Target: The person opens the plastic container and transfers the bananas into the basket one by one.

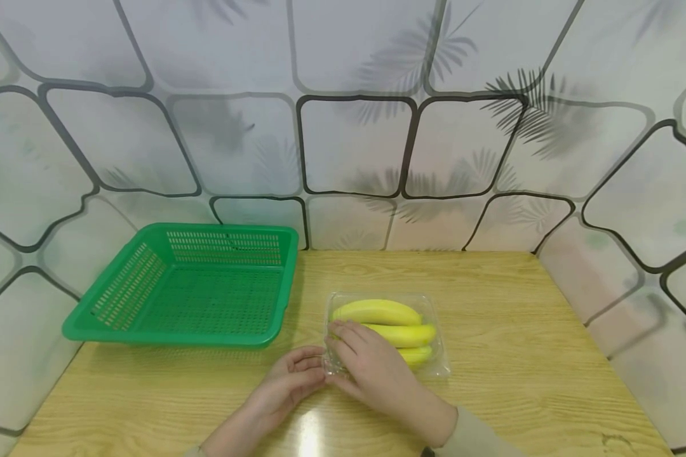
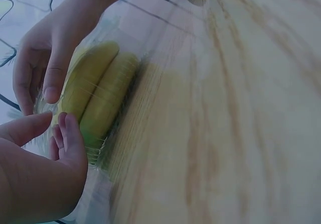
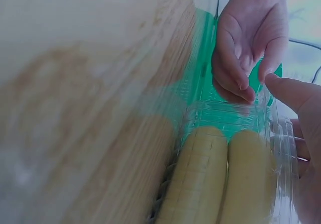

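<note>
A clear plastic box (image 1: 443,367) on the table holds several yellow bananas (image 1: 377,311). Across the left part of its lid rests my right hand (image 1: 371,362), fingers stretched out over the plastic. In the right wrist view its thumb points at the left end of the box, close to the other thumb. My left hand (image 1: 288,384) is at the box's left edge, palm turned inward and fingers loosely bent. A gap shows between left thumb and fingers in the left wrist view, with their tips right at the box's end. Bananas (image 3: 195,174) show through the box wall.
A green plastic basket (image 1: 282,304) with slotted sides stands at the back left of the wooden table (image 1: 509,317). Behind the table and at both sides rises a wall covering (image 1: 354,146) with a stone and leaf pattern.
</note>
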A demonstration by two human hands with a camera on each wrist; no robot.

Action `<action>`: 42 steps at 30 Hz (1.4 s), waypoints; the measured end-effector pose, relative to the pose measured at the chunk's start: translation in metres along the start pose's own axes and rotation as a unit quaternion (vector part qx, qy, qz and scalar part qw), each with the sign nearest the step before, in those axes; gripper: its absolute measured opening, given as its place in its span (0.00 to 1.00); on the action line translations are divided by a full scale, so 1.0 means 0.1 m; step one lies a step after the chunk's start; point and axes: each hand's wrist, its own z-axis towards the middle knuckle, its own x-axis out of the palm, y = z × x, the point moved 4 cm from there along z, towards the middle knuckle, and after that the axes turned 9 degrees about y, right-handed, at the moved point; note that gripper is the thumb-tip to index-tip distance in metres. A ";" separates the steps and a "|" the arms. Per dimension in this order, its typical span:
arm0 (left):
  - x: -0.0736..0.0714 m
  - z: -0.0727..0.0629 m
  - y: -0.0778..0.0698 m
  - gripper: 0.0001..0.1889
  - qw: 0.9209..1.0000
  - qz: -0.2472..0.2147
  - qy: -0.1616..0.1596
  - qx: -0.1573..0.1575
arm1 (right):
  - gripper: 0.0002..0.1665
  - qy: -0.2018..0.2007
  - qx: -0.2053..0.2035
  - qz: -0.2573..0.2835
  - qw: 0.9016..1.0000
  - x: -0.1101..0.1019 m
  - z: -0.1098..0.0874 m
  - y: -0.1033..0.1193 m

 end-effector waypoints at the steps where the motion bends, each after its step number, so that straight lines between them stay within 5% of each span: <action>1: 0.00 0.00 0.00 0.35 1.000 0.000 0.000 0.001 | 0.36 -0.002 -0.001 0.000 1.000 0.00 0.00 0.00; 19: -0.02 0.01 0.00 0.34 1.000 0.007 -0.022 0.000 | 0.32 -0.052 -0.027 -0.015 0.998 0.03 0.02 0.03; 27: -0.03 0.01 -0.01 0.33 0.999 0.024 -0.039 -0.004 | 0.32 -0.042 -0.029 -0.049 0.997 -0.02 0.03 0.05; 42: -0.04 0.02 0.01 0.31 0.999 0.009 -0.037 -0.009 | 0.34 -0.044 -0.027 -0.016 0.999 -0.02 0.03 0.03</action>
